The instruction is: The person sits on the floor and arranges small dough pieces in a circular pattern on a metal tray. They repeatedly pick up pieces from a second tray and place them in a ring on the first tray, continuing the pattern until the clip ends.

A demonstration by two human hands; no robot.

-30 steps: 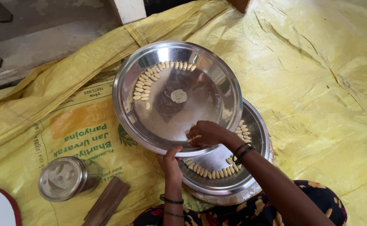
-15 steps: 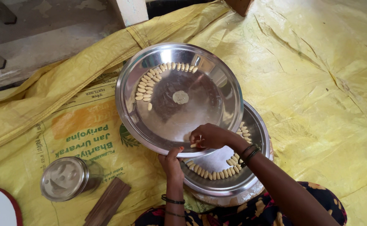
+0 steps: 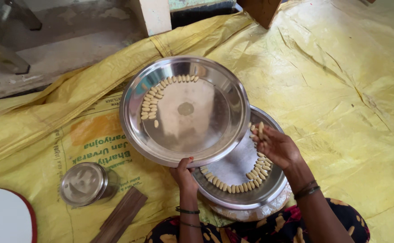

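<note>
Since the earlier frame, the right hand (image 3: 279,146) has left the near rim of the upper steel plate (image 3: 215,135) and swung out to about 4 o'clock of it, where it now hovers over the lower steel plate (image 3: 233,168). Its fingertips pinch one or two small pale dough pieces (image 3: 261,130), raised clear of the metal; the rest of the hand is loosely curled. The left hand (image 3: 184,173) grips the upper plate at its 6 o'clock rim, thumb on top, and holds it tilted above and partly overlapping the lower plate.

Inside the upper plate a double row of pale pieces (image 3: 154,100) curves along the rim from about 9 to 12 o'clock, and one piece lies loose just inside the arc. On the lower plate another row (image 3: 233,185) follows the rim from about 3 to 6 o'clock. The step in hand appears to be carrying shaped pieces from one plate to the other. The next move would seem to call for a steady upper plate and a light pinch, so that the soft pieces keep their form.

At 8 o'clock of the plates a lidded steel tin (image 3: 84,183) stands on the yellow sheet (image 3: 341,90), with a wooden strip (image 3: 123,218) just beside it.
</note>
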